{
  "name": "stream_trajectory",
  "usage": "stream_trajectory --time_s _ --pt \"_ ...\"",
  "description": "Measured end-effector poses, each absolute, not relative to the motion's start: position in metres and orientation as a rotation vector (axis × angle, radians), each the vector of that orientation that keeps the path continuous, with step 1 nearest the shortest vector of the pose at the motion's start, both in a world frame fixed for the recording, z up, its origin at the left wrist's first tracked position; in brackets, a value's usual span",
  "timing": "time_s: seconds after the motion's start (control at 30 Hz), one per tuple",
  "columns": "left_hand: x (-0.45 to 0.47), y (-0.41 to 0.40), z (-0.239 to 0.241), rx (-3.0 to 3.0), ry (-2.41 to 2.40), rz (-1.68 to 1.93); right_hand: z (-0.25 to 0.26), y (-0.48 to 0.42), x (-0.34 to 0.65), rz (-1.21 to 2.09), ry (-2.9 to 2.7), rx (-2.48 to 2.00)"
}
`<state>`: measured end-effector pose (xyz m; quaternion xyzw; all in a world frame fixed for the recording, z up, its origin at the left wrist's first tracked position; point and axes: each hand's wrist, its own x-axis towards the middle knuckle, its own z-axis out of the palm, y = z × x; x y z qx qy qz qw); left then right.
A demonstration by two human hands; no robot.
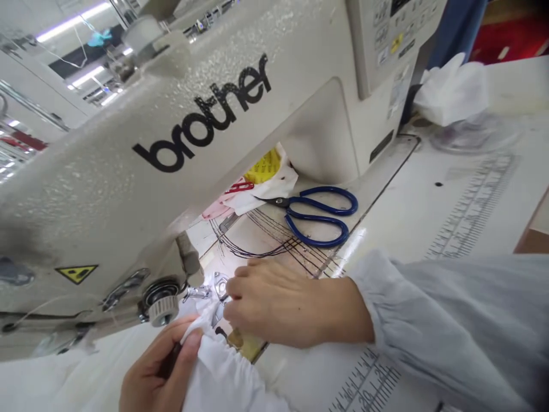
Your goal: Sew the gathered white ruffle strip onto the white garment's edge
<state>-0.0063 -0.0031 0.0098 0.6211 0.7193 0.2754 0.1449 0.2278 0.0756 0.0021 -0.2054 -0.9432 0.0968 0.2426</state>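
Observation:
My left hand (165,363) pinches a gathered white fabric (225,372) between thumb and fingers, just below the head of the sewing machine (240,120). The fabric runs up to the lit presser foot area (219,286) and trails down towards the bottom of the view. My right hand (274,303) is to the right of the presser foot, its back towards me and its fingers curled. Its fingertips are turned away, so whatever they hold or touch is hidden. A white elastic-cuffed sleeve covers the right forearm.
Blue-handled scissors (321,217) lie on the machine bed behind my right hand. Beyond them are a yellow packet (263,167) and a red clip-like item (240,187). A crumpled white cloth (452,91) is at the back right. Ruler markings (469,212) cross the tabletop.

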Motion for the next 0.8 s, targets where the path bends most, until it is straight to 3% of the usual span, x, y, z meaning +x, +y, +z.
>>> stream_trajectory --time_s 0.33,0.8 --pt "0.019 -0.001 0.025 2.202 1.726 0.851 -0.007 0.067 0.218 0.251 -2.555 -0.528" --pt "0.012 -0.007 0.016 2.382 1.640 0.961 0.015 0.062 0.184 0.169 -2.594 -0.485"
